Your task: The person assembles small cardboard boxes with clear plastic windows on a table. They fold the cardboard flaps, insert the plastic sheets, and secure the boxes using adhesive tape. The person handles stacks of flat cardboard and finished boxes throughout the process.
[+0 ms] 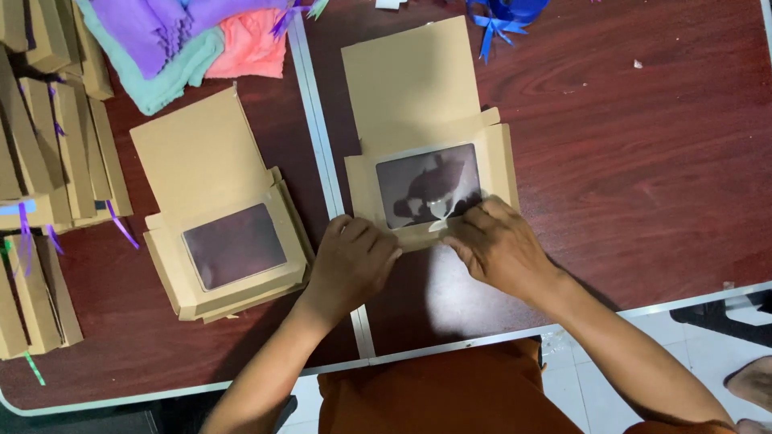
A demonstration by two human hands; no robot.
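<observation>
Your left hand (pixel 352 261) presses, fingers curled, on the near edge of the flat brown cardboard box with a clear window (pixel 430 181). Your right hand (pixel 492 245) pinches that same edge beside it. The box lies on the dark wooden table (pixel 643 161). A stack of matching window boxes (pixel 225 241) sits just left.

Both hands (pixel 426 253) press the windowed kraft box (pixel 430 128) flat on table (pixel 643 161).
</observation>
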